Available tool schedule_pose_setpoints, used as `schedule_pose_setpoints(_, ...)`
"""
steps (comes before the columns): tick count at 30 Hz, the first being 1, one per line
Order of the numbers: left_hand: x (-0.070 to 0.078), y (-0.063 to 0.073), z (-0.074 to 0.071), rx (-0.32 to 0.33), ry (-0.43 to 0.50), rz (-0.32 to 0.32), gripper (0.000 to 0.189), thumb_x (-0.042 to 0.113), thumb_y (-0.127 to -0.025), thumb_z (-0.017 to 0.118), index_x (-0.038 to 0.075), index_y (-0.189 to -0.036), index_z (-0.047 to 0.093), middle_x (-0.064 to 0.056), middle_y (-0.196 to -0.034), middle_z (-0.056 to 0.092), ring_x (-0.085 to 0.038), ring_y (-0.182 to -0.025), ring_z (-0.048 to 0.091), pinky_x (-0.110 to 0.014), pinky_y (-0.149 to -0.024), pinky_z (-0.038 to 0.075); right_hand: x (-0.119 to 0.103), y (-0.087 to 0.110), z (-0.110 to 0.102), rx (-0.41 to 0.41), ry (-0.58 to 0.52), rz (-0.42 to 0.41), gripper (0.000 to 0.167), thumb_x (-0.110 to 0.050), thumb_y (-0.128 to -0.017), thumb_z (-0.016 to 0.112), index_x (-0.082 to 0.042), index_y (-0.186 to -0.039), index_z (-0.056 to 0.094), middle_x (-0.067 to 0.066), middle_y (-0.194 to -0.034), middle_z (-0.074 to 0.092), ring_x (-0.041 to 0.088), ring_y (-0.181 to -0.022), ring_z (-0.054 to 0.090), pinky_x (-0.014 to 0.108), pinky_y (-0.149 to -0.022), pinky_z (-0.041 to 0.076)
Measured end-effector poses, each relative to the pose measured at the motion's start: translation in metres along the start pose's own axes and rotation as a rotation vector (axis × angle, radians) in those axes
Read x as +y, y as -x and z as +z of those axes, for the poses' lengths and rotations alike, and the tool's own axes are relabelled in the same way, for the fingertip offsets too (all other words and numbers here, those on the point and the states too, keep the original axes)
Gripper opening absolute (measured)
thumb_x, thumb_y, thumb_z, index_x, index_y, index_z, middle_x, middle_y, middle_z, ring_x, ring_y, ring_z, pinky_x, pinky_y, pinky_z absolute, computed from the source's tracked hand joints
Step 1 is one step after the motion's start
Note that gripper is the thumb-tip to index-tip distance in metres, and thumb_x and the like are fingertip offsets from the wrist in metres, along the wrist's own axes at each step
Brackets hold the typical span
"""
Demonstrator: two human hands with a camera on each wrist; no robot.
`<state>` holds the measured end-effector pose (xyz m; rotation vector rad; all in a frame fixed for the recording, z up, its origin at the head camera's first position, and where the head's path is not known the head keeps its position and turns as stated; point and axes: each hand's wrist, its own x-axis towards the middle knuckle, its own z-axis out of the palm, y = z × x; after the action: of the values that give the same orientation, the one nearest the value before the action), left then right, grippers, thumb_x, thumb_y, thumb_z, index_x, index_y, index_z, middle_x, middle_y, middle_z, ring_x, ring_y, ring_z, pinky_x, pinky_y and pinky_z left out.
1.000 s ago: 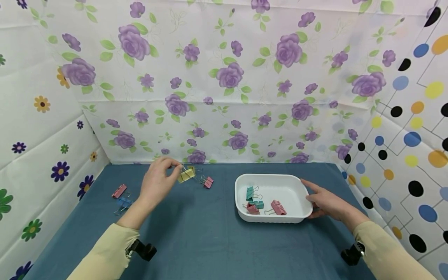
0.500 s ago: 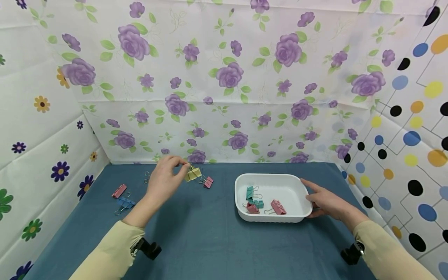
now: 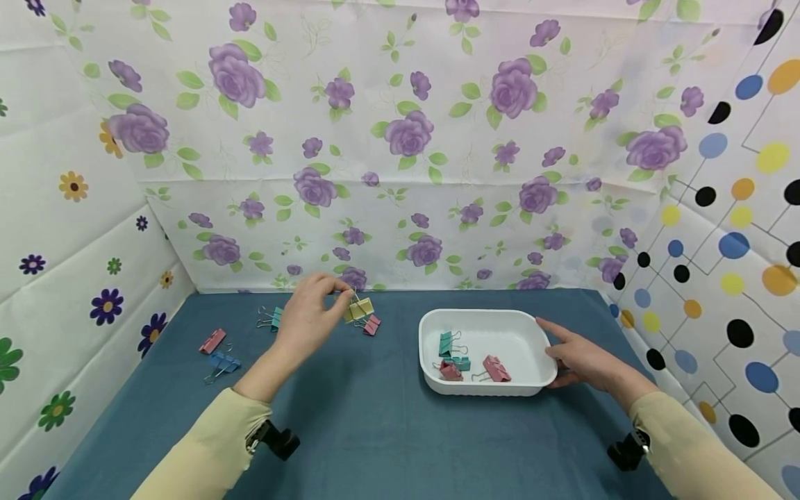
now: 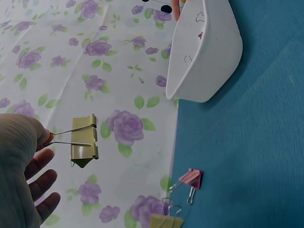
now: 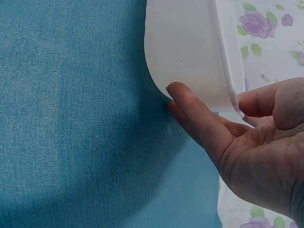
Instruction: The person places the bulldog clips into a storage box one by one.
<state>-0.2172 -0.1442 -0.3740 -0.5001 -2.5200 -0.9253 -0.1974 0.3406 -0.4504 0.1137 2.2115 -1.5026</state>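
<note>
My left hand (image 3: pixel 314 316) pinches a yellow binder clip (image 3: pixel 359 310) by its wire handles, raised above the cloth. In the left wrist view the yellow clip (image 4: pixel 84 140) hangs from thumb and finger, the other fingers loose below. A pink binder clip (image 3: pixel 371 325) lies just beyond it, beside another yellow clip (image 4: pixel 166 222) seen partly in the left wrist view. My right hand (image 3: pixel 587 361) holds the right end of a white tray (image 3: pixel 481 390), fingers and thumb against its rim and outer wall. Teal clips (image 3: pixel 446 344) and pink clips (image 3: pixel 496 369) lie inside the tray.
On the left of the blue cloth (image 3: pixel 375 430) lie a pink clip (image 3: pixel 213 341), a blue clip (image 3: pixel 223 362) and a teal clip (image 3: pixel 270 318), the last partly behind my left hand. A flowered sheet (image 3: pixel 400 229) rises along the back, with patterned sheets on both sides.
My left hand has carried the yellow clip to the right, near the pink clip, uncovering the teal clip at the left. The right hand and tray stay in place.
</note>
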Motion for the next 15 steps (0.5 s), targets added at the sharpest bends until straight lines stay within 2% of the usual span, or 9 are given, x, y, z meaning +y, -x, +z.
schedule_pose_setpoints(6,0.008,-0.003,0.004,-0.008,0.019,0.009,0.016,0.026,-0.103,0.066,0.013,-0.103,0.076,-0.003,-0.112,0.066,-0.029,-0.108,0.057,-0.047,-0.083,0.05,0.0,0.0,0.0,-0.001,-0.002,-0.001,0.073,-0.008,-0.107,0.043,-0.019,-0.167,0.002,0.037,-0.136,0.042,0.037,-0.092,0.068,0.05,-0.074,0.061)
schedule_pose_setpoints(15,0.019,-0.007,0.015,-0.005,0.049,0.042,0.014,0.023,-0.101,0.068,0.012,-0.102,0.076,-0.004,-0.113,0.066,-0.03,-0.111,0.058,-0.047,-0.081,0.051,0.0,0.0,0.0,0.002,0.005,-0.003,0.073,-0.009,-0.107,0.043,-0.019,-0.167,0.002,0.035,-0.131,0.046,0.037,-0.091,0.068,0.052,-0.076,0.06)
